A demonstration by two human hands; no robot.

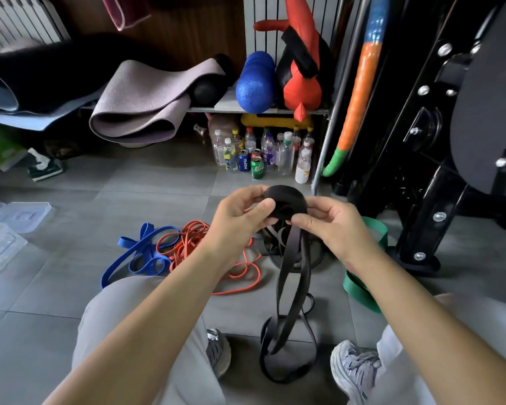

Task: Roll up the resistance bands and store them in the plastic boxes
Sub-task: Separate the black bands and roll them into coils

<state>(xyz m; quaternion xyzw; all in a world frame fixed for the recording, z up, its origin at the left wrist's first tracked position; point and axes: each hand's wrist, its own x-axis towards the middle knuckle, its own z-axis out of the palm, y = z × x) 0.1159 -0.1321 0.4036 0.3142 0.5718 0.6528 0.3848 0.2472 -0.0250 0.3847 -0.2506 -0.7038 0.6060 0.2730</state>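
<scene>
Head view is showing the black band (285,267) w/ its slack end lying in loops on the floor (146,185) btwn the shoes (357,366), nearest the body. From there its two strands are rising up & away to the hands, so the long axis is running near-to-far, approx along the midline. Left hand (240,217) & right hand (330,226) are both gripping the rolled part (286,200) of that band, thumbs & fingertips pinching it from either side. The coil is sitting btwn them, neither hand clearly nearer.

Judging by the slack below, rolling is only partly done, and the next turns are likely needing the tail fed upward w/o twisting.

Beyond the hands, blue band (113,271), orange band (187,244) & green band (359,285) are lying unrolled on the floor. Plastic boxes (20,214) are sitting far left, well apart from the hands, on the left hand's side. Bottles (263,153) are standing further back.
</scene>
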